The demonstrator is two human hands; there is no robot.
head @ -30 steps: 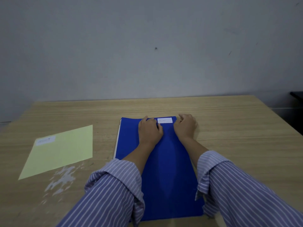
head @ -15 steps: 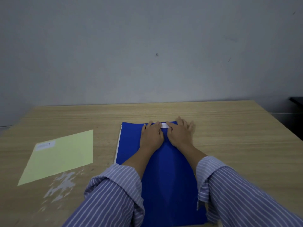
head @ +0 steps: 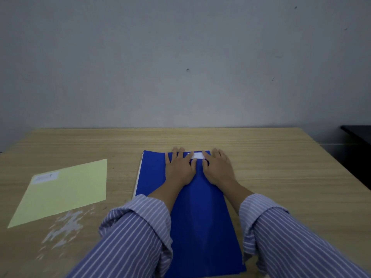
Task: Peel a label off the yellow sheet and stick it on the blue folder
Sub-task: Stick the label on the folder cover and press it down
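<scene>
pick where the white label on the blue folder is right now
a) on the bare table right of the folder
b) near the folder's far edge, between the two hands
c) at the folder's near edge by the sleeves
b: the white label lies flat near the far edge of the blue folder, with the left hand and the right hand resting on either side of it.

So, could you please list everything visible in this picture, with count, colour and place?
Table: one, light wood, fills the lower half.
Blue folder: one, blue, centre of table, flat.
Label: one, white, at the folder's far edge, between the hands.
Yellow sheet: one, pale yellow, left of the folder.
Remaining label: one, white, far left corner of the sheet.
Worn patch: one, whitish, table surface near the sheet.
Wall: grey, behind.
Dark furniture: one, black, right edge.
Left hand: flat on folder.
Right hand: flat on folder.
Sleeves: two, blue-striped.
</scene>
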